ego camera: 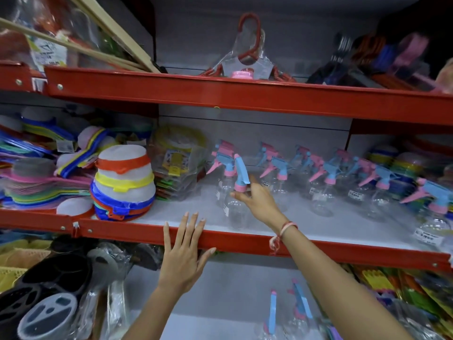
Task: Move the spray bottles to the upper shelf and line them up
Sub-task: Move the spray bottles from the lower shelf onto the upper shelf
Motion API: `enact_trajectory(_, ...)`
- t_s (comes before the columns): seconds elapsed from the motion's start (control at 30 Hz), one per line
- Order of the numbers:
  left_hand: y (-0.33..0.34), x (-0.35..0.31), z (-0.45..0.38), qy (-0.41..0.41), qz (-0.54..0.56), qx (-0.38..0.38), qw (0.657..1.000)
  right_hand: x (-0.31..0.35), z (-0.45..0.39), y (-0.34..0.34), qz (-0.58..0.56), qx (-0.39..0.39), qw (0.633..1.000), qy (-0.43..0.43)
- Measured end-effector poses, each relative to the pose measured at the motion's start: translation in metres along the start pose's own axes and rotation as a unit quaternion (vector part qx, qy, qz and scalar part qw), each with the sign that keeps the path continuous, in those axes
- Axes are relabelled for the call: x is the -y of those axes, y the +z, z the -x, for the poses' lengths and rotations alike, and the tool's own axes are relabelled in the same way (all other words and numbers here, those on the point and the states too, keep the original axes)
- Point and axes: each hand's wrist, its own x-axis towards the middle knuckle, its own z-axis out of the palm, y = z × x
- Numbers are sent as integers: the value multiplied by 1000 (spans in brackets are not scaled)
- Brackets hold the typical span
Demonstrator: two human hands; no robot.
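Note:
Several clear spray bottles with pink and blue trigger heads (318, 175) stand in rows on the middle shelf (318, 246). My right hand (257, 197) reaches over the red shelf edge and grips the neck of a front bottle (236, 202) near the left end of the rows. My left hand (182, 251) rests flat with fingers spread on the red front rail. Two more spray bottles (297, 312) sit on the lower shelf between my arms. One bottle (434, 217) stands at the far right front.
Stacked colourful sieves (125, 182) and packaged yellow items (179, 163) fill the middle shelf's left part. The top shelf (245, 92) holds red hangers in plastic (247, 57) and wooden sticks. Dark plastic trays (49, 290) lie at the lower left.

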Motion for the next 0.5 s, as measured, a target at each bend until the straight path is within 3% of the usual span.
enact_trajectory(0.27,3,1,-1,0,1,4,1000,-13,0,15,-66,31,997,33)
enact_trajectory(0.43,3,1,-2,0,3,4,1000,-9,9,46,94,-165,980,66)
enact_trajectory(0.5,3,1,-2,2,3,3,1000,-11,11,54,86,-200,974,56)
